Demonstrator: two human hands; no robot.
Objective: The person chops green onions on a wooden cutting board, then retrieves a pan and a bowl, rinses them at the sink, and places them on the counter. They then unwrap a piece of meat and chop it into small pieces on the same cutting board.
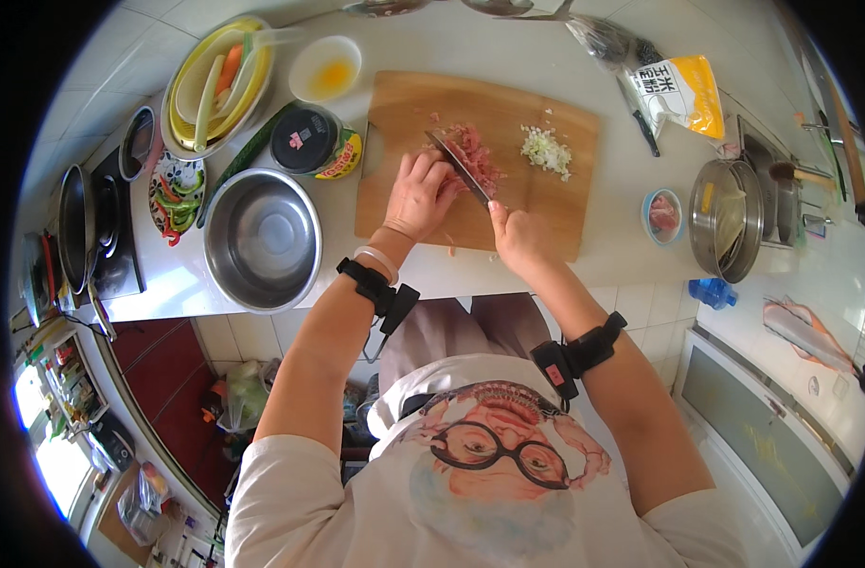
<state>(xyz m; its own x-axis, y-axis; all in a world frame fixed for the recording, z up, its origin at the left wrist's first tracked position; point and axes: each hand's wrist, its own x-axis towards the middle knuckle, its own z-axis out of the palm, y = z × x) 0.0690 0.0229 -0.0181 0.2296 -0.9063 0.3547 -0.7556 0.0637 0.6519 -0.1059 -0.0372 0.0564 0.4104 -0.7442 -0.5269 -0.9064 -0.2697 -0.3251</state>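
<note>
A wooden cutting board point(411, 113) lies on the counter before me. My right hand point(521, 238) grips a kitchen knife point(468, 170), its blade slanting up and left across chopped raw meat point(478, 153). Close against the blade, the bent fingers of my left hand point(421, 192) press on the meat's left side. What lies under those fingers is mostly hidden. Chopped pale green-white pieces point(546, 150), perhaps scallion, form a separate pile on the board's right part. A few meat scraps lie near its front edge.
Left of the board stand a steel basin point(265, 238), a black-lidded jar point(306, 138), a cucumber point(258, 142), a plate of sliced peppers point(176, 202) and a bowl with egg point(333, 74). On the right are a small bowl of meat point(663, 213), a second knife point(645, 131) and steel sieves point(727, 220).
</note>
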